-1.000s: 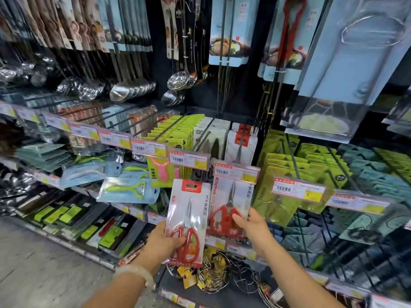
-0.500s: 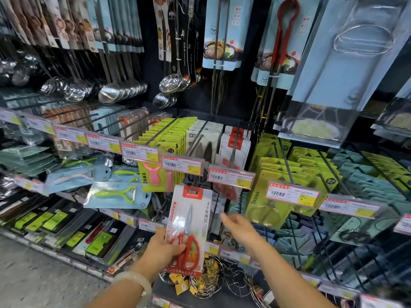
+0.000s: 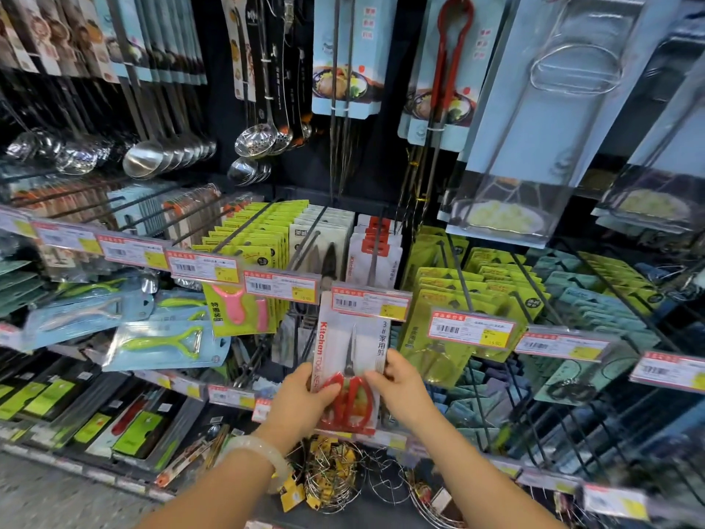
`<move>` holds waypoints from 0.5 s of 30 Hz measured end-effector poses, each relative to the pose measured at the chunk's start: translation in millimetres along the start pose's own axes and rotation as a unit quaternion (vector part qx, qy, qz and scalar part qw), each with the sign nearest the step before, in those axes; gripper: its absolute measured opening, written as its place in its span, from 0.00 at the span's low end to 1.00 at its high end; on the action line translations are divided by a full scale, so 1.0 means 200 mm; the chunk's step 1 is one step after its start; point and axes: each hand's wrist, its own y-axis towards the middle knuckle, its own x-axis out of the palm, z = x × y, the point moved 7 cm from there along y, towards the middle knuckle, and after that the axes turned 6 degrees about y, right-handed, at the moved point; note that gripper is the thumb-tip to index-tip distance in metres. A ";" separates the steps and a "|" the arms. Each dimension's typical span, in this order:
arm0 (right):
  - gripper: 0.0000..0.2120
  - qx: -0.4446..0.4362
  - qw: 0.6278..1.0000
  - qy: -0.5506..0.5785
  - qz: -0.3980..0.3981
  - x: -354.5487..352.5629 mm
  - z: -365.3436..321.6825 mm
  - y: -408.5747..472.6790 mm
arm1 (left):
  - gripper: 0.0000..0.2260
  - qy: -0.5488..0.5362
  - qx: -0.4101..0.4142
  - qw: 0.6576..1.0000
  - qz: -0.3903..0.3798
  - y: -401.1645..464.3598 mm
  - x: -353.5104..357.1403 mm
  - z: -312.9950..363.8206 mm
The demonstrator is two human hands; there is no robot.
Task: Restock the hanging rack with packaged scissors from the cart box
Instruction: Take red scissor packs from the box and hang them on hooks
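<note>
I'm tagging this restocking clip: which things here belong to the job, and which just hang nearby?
Job: scissors pack, gripped by left hand and right hand; scissors peg; its price tag.

Nearby: ladles, green peelers, red tongs, wire rings.

Bright, even shop light, glare on plastic packaging, wide-angle bending and blur toward the edges.
</note>
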 end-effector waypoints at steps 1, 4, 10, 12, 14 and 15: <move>0.09 -0.004 1.000 -0.006 0.004 -0.02 -0.01 0.00 | 0.08 0.004 0.006 1.000 -0.002 0.00 0.00 0.02; 0.08 -0.010 1.000 -0.011 0.007 -0.03 0.01 0.00 | 0.07 0.006 0.017 1.000 0.000 0.01 0.01 0.02; 0.11 -0.011 1.000 -0.005 0.006 -0.02 0.03 -0.01 | 0.10 -0.022 0.030 0.999 -0.007 0.02 0.02 -0.01; 0.11 -0.012 1.000 -0.009 0.013 -0.03 0.01 0.01 | 0.07 -0.024 0.045 0.999 0.000 0.04 0.00 0.02; 0.10 -0.007 1.000 -0.015 0.025 -0.05 0.00 0.04 | 0.06 -0.020 0.046 0.999 0.005 0.06 -0.01 0.04; 0.10 -0.002 1.000 -0.015 0.024 -0.05 0.00 0.04 | 0.05 -0.016 0.041 0.999 0.002 0.07 -0.01 0.04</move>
